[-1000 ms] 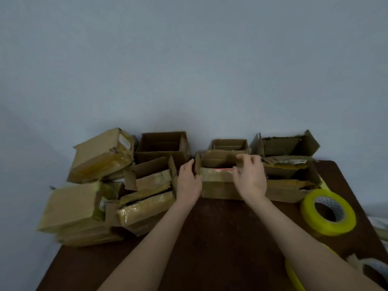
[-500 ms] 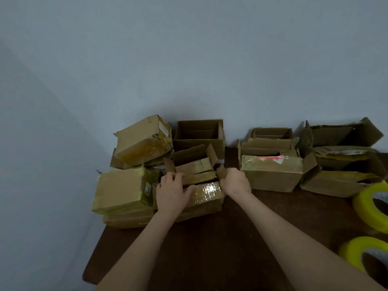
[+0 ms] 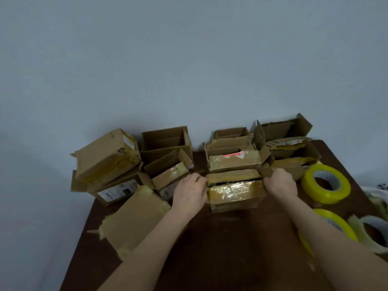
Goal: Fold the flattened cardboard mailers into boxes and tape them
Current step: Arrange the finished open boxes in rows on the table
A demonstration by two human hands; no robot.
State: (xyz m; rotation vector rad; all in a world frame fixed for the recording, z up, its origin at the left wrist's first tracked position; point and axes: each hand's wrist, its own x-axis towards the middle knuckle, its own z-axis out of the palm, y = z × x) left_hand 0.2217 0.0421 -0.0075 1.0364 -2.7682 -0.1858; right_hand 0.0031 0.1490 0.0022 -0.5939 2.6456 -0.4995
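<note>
Since half a sec ago both hands have left the left-side pile for mid-table, & the small taped box (image 3: 235,191) came w/ them. It now sits on the table (image 3: 210,255) just in front of the red-marked box (image 3: 234,162), touching or nearly so.

Left hand (image 3: 190,194) is curled on the box's left end. Right hand (image 3: 281,184) clamps the right end by its side flap (image 3: 265,170). Hands are apart, box between them.

Handling, prob.: light, empty corrugated card, stiff along the walls, but flaps floppy & creased. Old glossy tape on the front face looks slick, so best held by the bare card ends, not the tape. Top seam gapes dark, i.e. not yet closed.

Forearms reach in from below & converge a bit, backs of hands up.

Yellow tape roll (image 3: 326,183) stands near the right hand. Second yellow roll (image 3: 333,225) & white roll (image 3: 375,234) lie nearer the person. Loose carton (image 3: 136,219) lies tilted at left front.
</note>
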